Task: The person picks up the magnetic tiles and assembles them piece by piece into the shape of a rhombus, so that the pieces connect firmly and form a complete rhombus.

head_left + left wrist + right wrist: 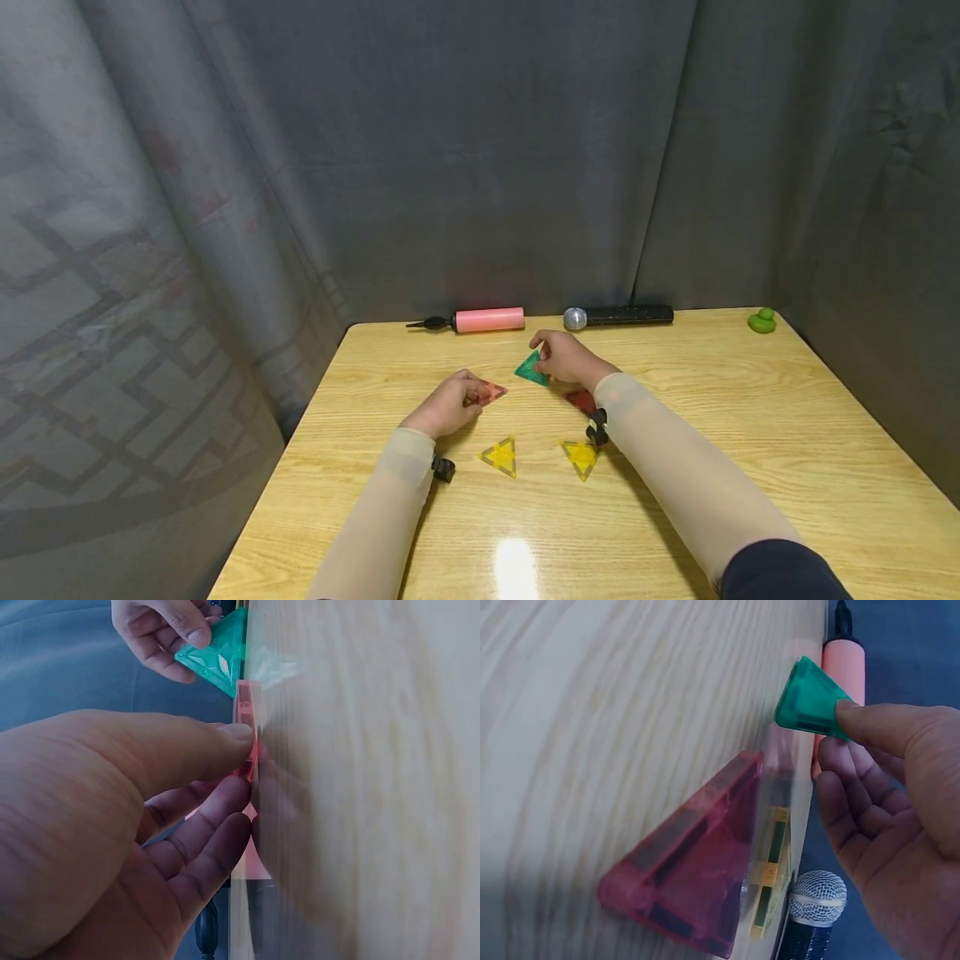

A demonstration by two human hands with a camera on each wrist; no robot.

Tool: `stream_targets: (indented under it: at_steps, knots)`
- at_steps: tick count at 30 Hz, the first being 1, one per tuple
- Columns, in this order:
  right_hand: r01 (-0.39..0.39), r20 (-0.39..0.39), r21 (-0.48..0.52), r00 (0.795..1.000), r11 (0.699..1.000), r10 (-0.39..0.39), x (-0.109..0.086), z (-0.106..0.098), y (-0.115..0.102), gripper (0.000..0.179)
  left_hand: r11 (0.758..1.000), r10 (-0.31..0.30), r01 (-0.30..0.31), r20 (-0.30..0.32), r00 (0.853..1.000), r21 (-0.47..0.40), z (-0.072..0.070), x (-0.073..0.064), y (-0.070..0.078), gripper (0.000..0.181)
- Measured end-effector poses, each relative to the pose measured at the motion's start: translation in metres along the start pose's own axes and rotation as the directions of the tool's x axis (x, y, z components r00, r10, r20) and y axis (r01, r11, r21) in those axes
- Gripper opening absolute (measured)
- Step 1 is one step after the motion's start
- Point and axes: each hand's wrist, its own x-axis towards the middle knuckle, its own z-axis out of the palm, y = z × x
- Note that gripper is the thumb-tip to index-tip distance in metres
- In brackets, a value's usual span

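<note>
My left hand (452, 403) has its thumb and fingers on the edges of a translucent red triangular tile (491, 392), which lies on the table. Between thumb and fingers my right hand (566, 357) pinches a green triangular tile (529, 369); in the right wrist view this green tile (810, 703) is tilted with one corner up. Under the right wrist lies a darker red triangular tile (579, 401), partly covered by the arm. Two yellow triangular tiles, one at left (501, 457) and one at right (581, 457), lie nearer the front.
Along the back edge of the wooden table (360, 517) lie a pink hand pump (489, 320) with a black nozzle and a black microphone (628, 316). A small green figure (762, 321) sits at the far right corner. A yellow-edged tile (769, 874) shows beyond the red one in the right wrist view.
</note>
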Motion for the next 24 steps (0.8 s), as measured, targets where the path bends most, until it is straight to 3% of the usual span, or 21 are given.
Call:
stream_targets:
  at_steps: [9, 18, 24]
  knots:
    - [0.014, -0.045, 0.053, 0.999, 0.998, -0.012, -0.007, -0.002, -0.002, 0.013, 0.999, 0.019, -0.019, -0.005, 1.0, 0.026, 0.002, 0.004, -0.001, 0.023]
    - [0.003, -0.075, 0.073, 0.997, 0.997, 0.003, -0.012, 0.002, -0.004, 0.011, 0.992, 0.071, -0.071, 0.006, 0.997, 0.102, 0.002, 0.003, 0.005, 0.022]
    - [0.023, -0.12, 0.069, 0.993, 0.997, -0.015, -0.018, 0.005, -0.009, 0.012, 0.991, 0.096, -0.097, 0.019, 0.995, 0.092, 0.004, 0.004, 0.009, 0.019]
